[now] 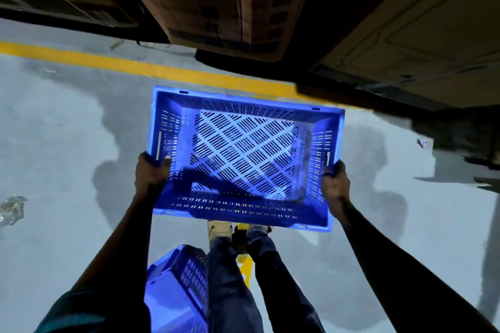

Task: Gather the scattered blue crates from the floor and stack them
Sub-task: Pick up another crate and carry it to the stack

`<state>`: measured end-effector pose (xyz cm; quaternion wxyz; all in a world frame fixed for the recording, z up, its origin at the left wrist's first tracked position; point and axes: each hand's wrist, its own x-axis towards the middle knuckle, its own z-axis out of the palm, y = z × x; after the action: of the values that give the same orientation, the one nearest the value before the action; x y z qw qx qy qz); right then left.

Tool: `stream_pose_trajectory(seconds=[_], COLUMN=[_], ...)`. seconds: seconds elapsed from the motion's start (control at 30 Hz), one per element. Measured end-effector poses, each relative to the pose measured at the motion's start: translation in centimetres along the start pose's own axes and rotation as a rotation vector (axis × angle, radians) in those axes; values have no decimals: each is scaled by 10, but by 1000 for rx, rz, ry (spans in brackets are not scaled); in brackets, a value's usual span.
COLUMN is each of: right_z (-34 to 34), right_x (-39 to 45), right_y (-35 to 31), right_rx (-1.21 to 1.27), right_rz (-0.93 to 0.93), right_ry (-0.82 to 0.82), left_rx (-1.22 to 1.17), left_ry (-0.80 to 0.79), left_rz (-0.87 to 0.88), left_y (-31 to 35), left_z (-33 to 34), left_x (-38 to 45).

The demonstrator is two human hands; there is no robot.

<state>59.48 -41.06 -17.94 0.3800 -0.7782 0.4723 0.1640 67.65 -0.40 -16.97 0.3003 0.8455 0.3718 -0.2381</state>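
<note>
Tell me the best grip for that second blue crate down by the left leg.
Likely its long top rim, one hand per short end, coming from above. The second crate lies tilted beside the left leg, slotted wall up. The carried crate is held this way: left hand and right hand clamp its short-end rims.
</note>
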Motion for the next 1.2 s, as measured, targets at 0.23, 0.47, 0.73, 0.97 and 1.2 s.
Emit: stream_pose_trajectory(seconds=[0.23, 0.47, 0.73, 0.97, 1.2], right_z=[-4, 5, 4, 7, 3], right_x=[-9, -11, 23, 27, 4], right_y=[15, 19, -17, -4, -2], right_rx=[-82, -123, 93, -8, -3], right_rz=[54, 107, 71, 25, -20], right_ry=[-69, 55, 130, 130, 69], left_rx=[137, 25, 31, 56, 108], left_ry=[-53, -43, -72, -40, 29], left_rz=[-69, -135, 38, 98, 120], left_y=[-3, -3, 25, 27, 25], left_z=[-8, -6, -11, 2, 11], left_x=[-4, -3, 29, 26, 8])
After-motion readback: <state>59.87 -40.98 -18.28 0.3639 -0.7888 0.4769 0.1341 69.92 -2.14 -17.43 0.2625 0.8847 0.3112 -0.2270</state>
